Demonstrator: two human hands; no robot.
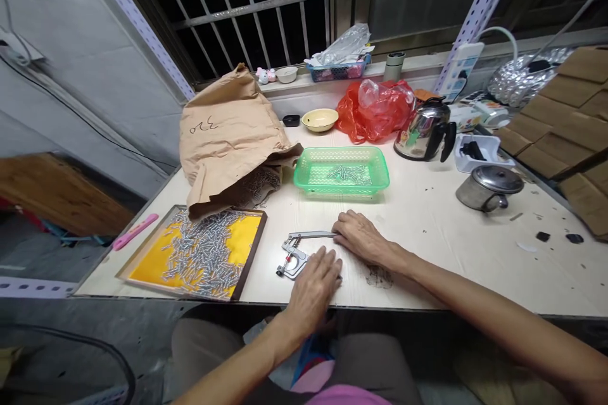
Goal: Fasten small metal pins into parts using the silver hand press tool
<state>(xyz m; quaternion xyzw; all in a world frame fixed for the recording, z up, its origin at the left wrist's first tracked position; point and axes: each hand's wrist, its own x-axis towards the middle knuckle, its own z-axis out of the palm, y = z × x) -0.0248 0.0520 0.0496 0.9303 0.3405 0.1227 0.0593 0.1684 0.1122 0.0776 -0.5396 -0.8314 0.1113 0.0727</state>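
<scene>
Beneath everything is the counter (pixel 441 253), and I take the green basket (pixel 339 190) on it as my landmark. The big brown paper sack (pixel 232 133) stands left of the basket, slumped, its mouth turned toward me. The shallow tray (pixel 251 253) lies left of the basket and nearer to me, its yellow bottom partly covered. The grey spring-loaded hand pliers lie on my side of the basket (pixel 295 248), their head pointing left, apart from it. My left hand (pixel 316 281), nearest me, drapes over the lower handle with its fingers laid forward; my right hand (pixel 361 237), between it and the basket, has bent fingertips at the upper handle's end. I can't tell whether either grips. Smallest are the silvery metal pieces, heaped in the tray (pixel 202 253) and thinly scattered inside the basket (pixel 349 173). I judge this step to be setting or steadying the pliers; the next move calls for a firm hold on both handles.
</scene>
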